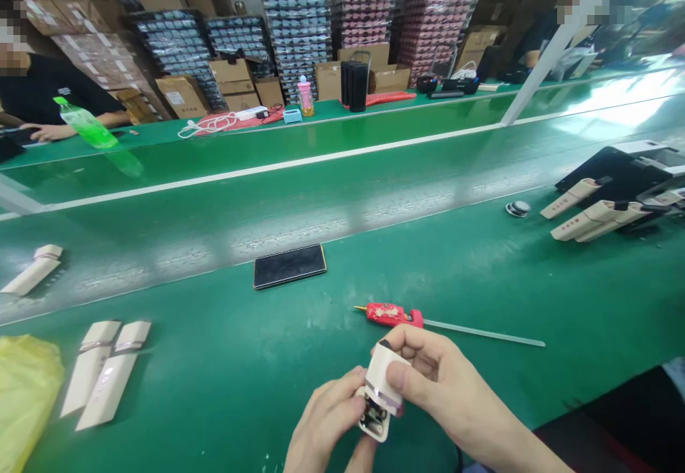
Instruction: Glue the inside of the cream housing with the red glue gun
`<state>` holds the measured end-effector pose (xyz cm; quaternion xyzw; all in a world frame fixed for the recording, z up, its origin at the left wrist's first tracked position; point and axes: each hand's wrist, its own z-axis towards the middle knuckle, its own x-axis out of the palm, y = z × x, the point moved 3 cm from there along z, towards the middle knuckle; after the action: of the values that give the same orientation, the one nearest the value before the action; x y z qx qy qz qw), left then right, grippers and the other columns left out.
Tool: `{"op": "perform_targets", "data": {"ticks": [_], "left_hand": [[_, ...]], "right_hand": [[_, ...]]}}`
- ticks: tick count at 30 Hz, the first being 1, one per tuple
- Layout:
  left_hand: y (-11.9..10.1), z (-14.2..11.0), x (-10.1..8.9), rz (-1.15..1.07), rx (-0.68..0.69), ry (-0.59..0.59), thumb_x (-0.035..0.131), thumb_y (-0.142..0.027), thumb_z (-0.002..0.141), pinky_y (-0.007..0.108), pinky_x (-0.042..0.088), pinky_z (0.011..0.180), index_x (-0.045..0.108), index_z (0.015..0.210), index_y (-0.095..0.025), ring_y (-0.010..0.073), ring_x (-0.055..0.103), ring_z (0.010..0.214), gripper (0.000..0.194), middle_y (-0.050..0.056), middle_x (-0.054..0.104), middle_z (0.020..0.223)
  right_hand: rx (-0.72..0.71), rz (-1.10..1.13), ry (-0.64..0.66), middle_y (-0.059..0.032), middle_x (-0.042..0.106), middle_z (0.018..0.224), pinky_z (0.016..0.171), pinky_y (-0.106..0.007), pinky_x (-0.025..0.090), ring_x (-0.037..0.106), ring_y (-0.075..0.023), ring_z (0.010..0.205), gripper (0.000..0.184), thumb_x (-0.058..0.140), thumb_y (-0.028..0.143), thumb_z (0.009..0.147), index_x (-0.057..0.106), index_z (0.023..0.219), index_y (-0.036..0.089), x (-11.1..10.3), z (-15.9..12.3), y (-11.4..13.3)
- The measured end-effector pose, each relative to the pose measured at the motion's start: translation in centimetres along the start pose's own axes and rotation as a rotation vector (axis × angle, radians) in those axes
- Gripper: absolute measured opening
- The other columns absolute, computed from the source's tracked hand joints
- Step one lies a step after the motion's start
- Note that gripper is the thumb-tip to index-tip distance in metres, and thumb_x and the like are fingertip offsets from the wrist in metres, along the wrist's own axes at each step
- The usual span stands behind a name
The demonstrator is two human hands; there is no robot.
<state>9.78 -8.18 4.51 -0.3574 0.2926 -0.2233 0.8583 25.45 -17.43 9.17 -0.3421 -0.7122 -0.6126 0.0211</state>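
Low in the head view, both hands are closed around a small cream plastic device. My left hand (324, 423) grips its lower housing (375, 423), whose open end shows dark parts inside. The upper cap (381, 373), cream with a shiny band, is pinched between the thumb and fingers of my right hand (439, 384). Cap and housing meet at an angle; whether they are joined is hard to see. Just beyond my right hand lies a red glue gun (388, 313) with a long translucent glue stick (486, 332) out its back.
A black phone (290, 267) lies ahead on the green table. Two similar cream devices (110, 384) and a yellow bag (26, 394) are at left. More cream pieces (583, 222) rest at right near a round metal part (518, 208). A co-worker's hand (53, 133) shows across the line.
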Motion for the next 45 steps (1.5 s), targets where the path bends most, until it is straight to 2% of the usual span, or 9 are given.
{"op": "perform_targets", "data": {"ticks": [4,9,14,18,21,27,33,38,45], "left_hand": [[1.9,-2.8,1.0,0.085,0.048,-0.006,0.049,-0.015,0.113,0.029,0.069,0.094,0.061,0.131,-0.026,0.0218,0.081,0.120,0.024,0.016,0.078,0.134],[3.2,-5.1,1.4,0.292,0.027,0.204,0.040,-0.027,0.117,0.023,0.070,0.088,0.068,0.128,-0.027,0.0207,0.084,0.112,0.031,0.014,0.078,0.135],[2.6,-5.0,1.2,0.512,0.074,0.397,0.030,-0.025,0.118,0.025,0.071,0.080,0.072,0.127,-0.025,0.0229,0.086,0.108,0.044,0.019,0.081,0.127],[2.0,-4.4,0.8,0.597,0.115,0.482,0.042,-0.009,0.109,0.026,0.070,0.077,0.073,0.129,-0.028,0.0238,0.087,0.103,0.041,0.017,0.082,0.125],[1.7,-3.8,0.6,0.624,0.163,0.470,0.046,-0.005,0.106,0.023,0.069,0.075,0.074,0.124,-0.025,0.0227,0.087,0.097,0.039,0.016,0.083,0.120],[1.1,-2.2,0.7,0.668,0.300,0.413,0.041,-0.014,0.114,0.017,0.063,0.057,0.070,0.111,-0.022,0.0157,0.084,0.071,0.030,0.011,0.084,0.102],[0.9,-1.8,0.6,0.620,0.314,0.342,0.040,-0.020,0.117,0.016,0.062,0.057,0.067,0.118,-0.021,0.0157,0.085,0.077,0.027,0.012,0.084,0.102],[1.3,-2.3,0.5,0.572,0.254,0.338,0.045,-0.024,0.116,0.016,0.065,0.063,0.070,0.122,-0.022,0.0155,0.085,0.081,0.026,0.011,0.083,0.108],[1.1,-2.4,0.6,0.542,0.288,0.365,0.053,-0.014,0.111,0.017,0.065,0.070,0.070,0.118,-0.021,0.0166,0.084,0.091,0.020,0.013,0.082,0.111]], "right_hand": [[0.100,-0.043,-0.064,0.0014,0.076,0.078,0.073,-0.023,0.058,0.071,-0.0134,0.074,0.040,0.100,0.042,0.077,0.071,0.091,0.018,-0.5,0.2,-1.5],[0.182,-0.074,-0.090,0.0005,0.077,0.080,0.074,-0.026,0.058,0.072,-0.0145,0.075,0.044,0.102,0.043,0.073,0.070,0.092,0.018,-0.8,0.1,-2.7],[0.216,-0.096,-0.091,-0.0003,0.076,0.076,0.071,-0.026,0.058,0.070,-0.0148,0.071,0.047,0.099,0.051,0.075,0.069,0.088,0.017,-1.2,0.1,-3.0],[0.206,-0.089,-0.097,-0.0007,0.076,0.077,0.070,-0.026,0.058,0.069,-0.0148,0.070,0.047,0.098,0.052,0.076,0.069,0.089,0.017,-1.3,0.2,-3.2],[0.207,-0.079,-0.094,-0.0002,0.075,0.076,0.068,-0.026,0.058,0.068,-0.0137,0.068,0.048,0.098,0.053,0.076,0.068,0.088,0.017,-1.3,0.1,-3.4],[0.225,-0.075,-0.084,0.0019,0.071,0.073,0.069,-0.024,0.058,0.067,-0.0120,0.067,0.051,0.099,0.054,0.074,0.067,0.089,0.017,-1.1,0.3,-3.2],[0.221,-0.085,-0.068,0.0011,0.071,0.075,0.070,-0.023,0.058,0.066,-0.0098,0.068,0.060,0.093,0.067,0.077,0.065,0.090,0.016,-1.0,0.4,-3.1],[0.208,-0.084,-0.053,0.0019,0.071,0.075,0.068,-0.021,0.056,0.066,-0.0089,0.067,0.060,0.092,0.068,0.078,0.066,0.092,0.016,-1.2,0.5,-3.6],[0.222,-0.095,-0.062,0.0011,0.074,0.076,0.066,-0.021,0.056,0.065,-0.0079,0.065,0.062,0.093,0.068,0.077,0.064,0.092,0.016,-1.2,0.7,-3.5]]}}
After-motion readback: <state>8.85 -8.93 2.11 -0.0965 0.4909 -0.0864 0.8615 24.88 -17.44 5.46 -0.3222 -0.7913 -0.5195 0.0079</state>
